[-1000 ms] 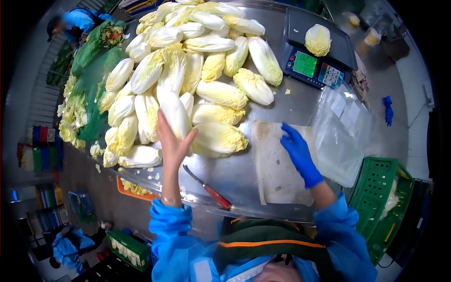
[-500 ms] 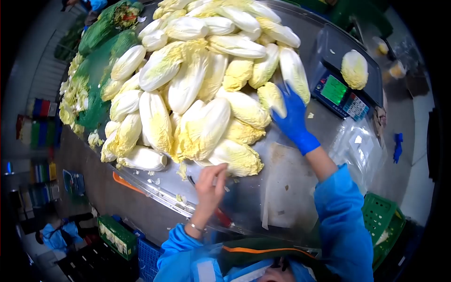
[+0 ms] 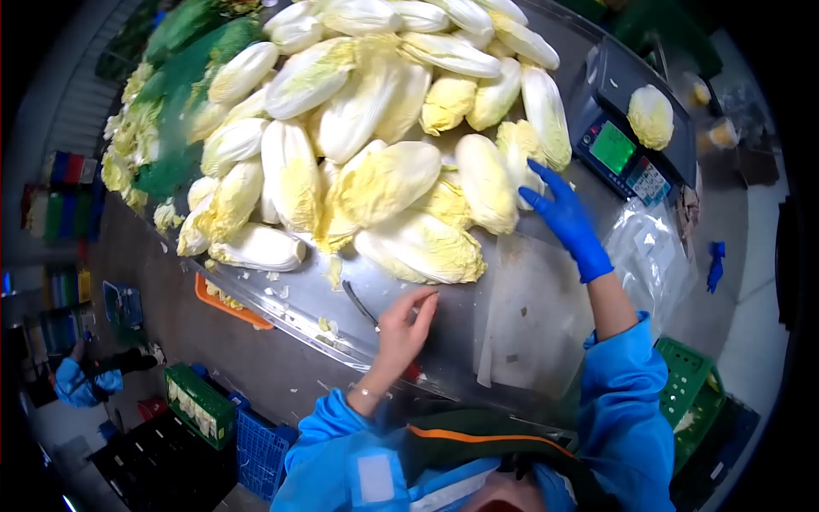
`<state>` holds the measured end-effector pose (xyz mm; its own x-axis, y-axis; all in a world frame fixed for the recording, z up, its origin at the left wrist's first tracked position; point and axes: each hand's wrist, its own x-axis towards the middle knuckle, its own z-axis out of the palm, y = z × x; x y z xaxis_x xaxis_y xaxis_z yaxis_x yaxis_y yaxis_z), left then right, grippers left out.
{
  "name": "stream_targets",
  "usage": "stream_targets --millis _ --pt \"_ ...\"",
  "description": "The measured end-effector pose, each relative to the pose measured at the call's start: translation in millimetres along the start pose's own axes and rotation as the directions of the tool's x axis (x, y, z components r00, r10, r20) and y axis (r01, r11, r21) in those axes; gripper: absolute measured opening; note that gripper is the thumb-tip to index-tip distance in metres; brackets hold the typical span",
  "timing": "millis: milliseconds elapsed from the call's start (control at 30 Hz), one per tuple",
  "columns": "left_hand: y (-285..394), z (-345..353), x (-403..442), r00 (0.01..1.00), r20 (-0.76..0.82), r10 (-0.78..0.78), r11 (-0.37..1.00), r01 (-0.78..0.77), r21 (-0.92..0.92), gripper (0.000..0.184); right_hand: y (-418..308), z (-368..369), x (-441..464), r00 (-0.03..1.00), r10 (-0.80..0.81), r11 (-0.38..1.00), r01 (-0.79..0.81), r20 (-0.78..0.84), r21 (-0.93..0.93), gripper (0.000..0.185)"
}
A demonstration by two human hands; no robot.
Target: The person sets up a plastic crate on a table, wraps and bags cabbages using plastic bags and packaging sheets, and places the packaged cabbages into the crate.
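Observation:
Many pale yellow-white cabbages lie heaped on the metal table. My left hand, bare, hovers over the table's near side with thumb and fingers apart and nothing between them. Beneath it is a knife, its red handle mostly hidden. My right hand, in a blue glove, has its fingers spread, the tips at the edge of an upright cabbage on the heap's right side. A whitish sheet lies below that hand.
One cabbage rests on a scale at the right, with clear plastic bags below it. Green netting is at the left. A green crate stands lower right. Another person is far off at lower left.
My left hand has let go of a cabbage and drawn back toward the near edge. My right hand has moved from the sheet up to the heap. Several cabbages have shifted, and the view has turned.

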<state>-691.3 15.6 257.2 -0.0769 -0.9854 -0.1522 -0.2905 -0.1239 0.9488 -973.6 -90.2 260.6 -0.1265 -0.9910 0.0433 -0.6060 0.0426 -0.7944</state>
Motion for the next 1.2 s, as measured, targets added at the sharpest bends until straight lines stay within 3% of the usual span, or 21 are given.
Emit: stream_targets --millis 33,100,167,233,400,467,567,600,700,733,767,800,867,900,933,967,1000,1067,1100,1133,1200 --pt "8 -3 9 0.987 -0.058 0.152 0.985 -0.147 0.087 0.016 16 14 -3 1.0 -0.005 0.999 0.005 0.001 -0.05 0.054" --pt "21 -17 23 0.889 -0.155 0.43 0.876 -0.37 0.308 0.018 10 35 -6 0.951 -0.298 0.947 0.284 -0.082 -0.149 0.059" --pt "18 -48 44 0.812 -0.238 0.533 0.781 -0.364 0.507 0.029 -10 51 -14 0.948 -0.291 0.908 0.316 0.129 -0.274 0.067" --pt "10 -85 75 0.851 -0.34 0.4 0.829 -0.178 0.53 0.046 2 62 -11 0.938 -0.282 0.767 0.347 0.202 -0.54 0.063" --pt "-22 -133 141 0.869 -0.418 0.266 0.854 -0.011 0.52 0.085 12 64 2 0.945 -0.306 0.726 0.308 0.112 -0.615 0.058" --pt "-38 -131 162 0.872 -0.384 0.304 0.778 0.005 0.629 0.1 -4 70 -14 0.952 -0.306 0.833 0.283 0.03 -0.475 0.055" --pt "-26 -137 169 0.898 -0.432 0.089 0.947 0.058 0.317 0.101 -23 67 -54 0.957 -0.287 0.873 0.275 0.032 -0.403 0.048" --pt "-37 -143 174 0.878 -0.457 0.143 0.935 0.031 0.353 0.093 -35 64 -67 0.956 -0.293 0.904 0.27 -0.021 -0.331 0.044" --pt "-23 -155 156 0.91 -0.377 -0.172 0.949 0.051 -0.31 0.081 -32 61 -102 0.968 -0.245 0.931 0.221 -0.049 -0.29 0.04" --pt "-2 -150 134 0.906 -0.322 -0.275 0.921 0.153 -0.358 0.073 -35 64 -106 0.984 -0.162 0.98 0.152 -0.071 -0.129 0.039" --pt "0 -144 114 0.941 -0.294 -0.169 0.951 0.077 -0.298 0.075 -41 68 -112 0.994 -0.072 0.997 0.075 -0.078 0.034 0.037" --pt "7 -134 94 0.96 -0.255 -0.117 0.917 0.006 -0.399 0.076 -49 72 -119 0.997 0.027 0.982 -0.013 -0.071 0.191 0.036" --pt "11 -116 61 0.993 -0.12 -0.001 0.89 -0.054 -0.452 0.082 -84 79 -111 0.959 0.223 0.782 -0.283 0.175 0.556 0.046" --pt "21 -104 48 0.997 -0.056 0.045 0.869 -0.066 -0.49 0.084 -96 80 -102 0.957 0.117 0.62 -0.279 0.265 0.733 0.059" --pt "28 -93 37 0.999 0.003 0.054 0.859 -0.045 -0.509 0.085 -114 80 -92 0.914 0.184 0.362 -0.406 0.363 0.839 0.069" --pt "34 -84 28 0.996 0.06 0.068 0.849 -0.027 -0.527 0.086 -119 85 -88 0.931 0.13 0.076 -0.353 0.342 0.933 0.07" --pt "39 -78 22 0.989 0.115 0.089 0.842 -0.013 -0.54 0.087 -115 81 -89 0.928 0.151 0.094 -0.355 0.339 0.93 0.067" --pt "44 -76 14 0.942 0.236 0.241 0.968 -0.213 -0.136 0.089 -113 72 -92 0.922 0.195 0.131 -0.363 0.335 0.923 0.062" --pt "49 -76 12 0.905 0.302 0.3 0.939 -0.336 0.075 0.09 -124 59 -93 0.874 0.166 -0.429 -0.352 0.456 0.832 0.063" --pt "82 -74 8 0.853 0.246 0.461 0.77 -0.522 0.368 0.089 -127 58 -101 0.871 0.256 -0.283 -0.347 0.419 0.894 0.06" --pt "89 -55 2 0.822 0.287 0.492 0.787 -0.561 0.256 0.085 -134 59 -121 0.855 0.405 0.022 -0.362 0.323 0.932 0.056"
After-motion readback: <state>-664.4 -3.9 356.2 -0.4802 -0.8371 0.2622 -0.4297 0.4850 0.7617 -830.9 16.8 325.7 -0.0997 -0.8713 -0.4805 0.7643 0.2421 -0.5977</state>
